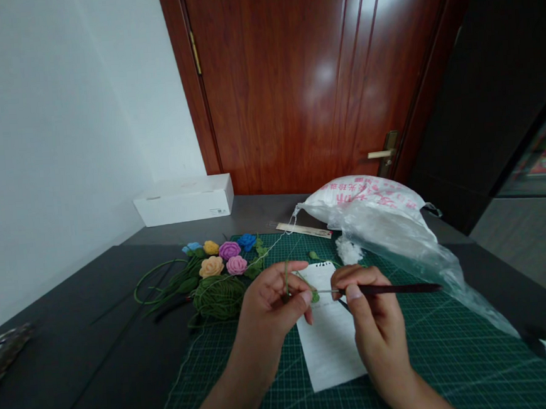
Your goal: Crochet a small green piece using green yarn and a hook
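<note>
My left hand (280, 298) pinches a small piece of green crochet (315, 296), with green yarn looped over a raised finger. In my right hand (373, 304) is a crochet hook (397, 288) with a dark handle, held level. Its thin metal shaft reaches left to the green piece between my hands; the hook's tip is hidden by my left fingers. Left of my left wrist lies a ball of green yarn (218, 298). Below both hands is a lined sheet of paper (329, 351).
Crocheted flowers (230, 251) with green stems lie behind the yarn. A green cutting mat (436, 355) covers the table's middle. White stuffing (349, 250), a ruler (304, 230) and a large plastic bag (371, 197) are at the back. A white box (185, 200) stands back left.
</note>
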Demonstrator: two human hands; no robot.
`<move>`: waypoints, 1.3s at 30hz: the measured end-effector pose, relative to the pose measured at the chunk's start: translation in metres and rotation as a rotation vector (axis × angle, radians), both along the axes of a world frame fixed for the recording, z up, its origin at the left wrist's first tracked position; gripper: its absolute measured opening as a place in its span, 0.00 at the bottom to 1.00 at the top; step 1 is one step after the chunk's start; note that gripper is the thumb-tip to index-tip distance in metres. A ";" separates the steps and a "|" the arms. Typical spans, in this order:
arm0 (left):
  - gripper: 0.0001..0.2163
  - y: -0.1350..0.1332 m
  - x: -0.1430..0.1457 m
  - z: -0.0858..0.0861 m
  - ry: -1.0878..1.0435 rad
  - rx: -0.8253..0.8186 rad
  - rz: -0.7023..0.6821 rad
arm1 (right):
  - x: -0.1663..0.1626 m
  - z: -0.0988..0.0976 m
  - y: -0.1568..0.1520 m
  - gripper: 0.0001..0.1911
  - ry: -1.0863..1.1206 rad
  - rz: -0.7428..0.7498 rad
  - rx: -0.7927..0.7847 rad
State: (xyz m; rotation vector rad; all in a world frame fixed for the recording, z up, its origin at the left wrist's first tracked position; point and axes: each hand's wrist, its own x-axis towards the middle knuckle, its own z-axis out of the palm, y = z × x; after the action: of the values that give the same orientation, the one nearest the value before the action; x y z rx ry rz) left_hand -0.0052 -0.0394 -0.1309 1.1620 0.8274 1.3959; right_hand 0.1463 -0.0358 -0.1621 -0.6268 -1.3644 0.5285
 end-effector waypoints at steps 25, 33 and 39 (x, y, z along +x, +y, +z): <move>0.20 -0.001 0.003 0.001 -0.179 -0.174 -0.105 | -0.006 -0.011 0.008 0.06 0.273 0.256 -0.252; 0.18 -0.004 0.002 -0.001 0.001 -0.076 -0.015 | -0.010 -0.011 0.007 0.09 0.313 0.272 -0.383; 0.17 -0.001 0.001 -0.005 0.066 -0.031 -0.008 | -0.012 -0.011 0.007 0.11 0.398 0.330 -0.447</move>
State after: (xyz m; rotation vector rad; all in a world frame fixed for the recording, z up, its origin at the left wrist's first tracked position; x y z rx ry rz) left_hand -0.0039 -0.0407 -0.1357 1.1909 0.8871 1.3398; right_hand 0.1347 -0.0287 -0.1733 -0.6129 -0.9752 1.1813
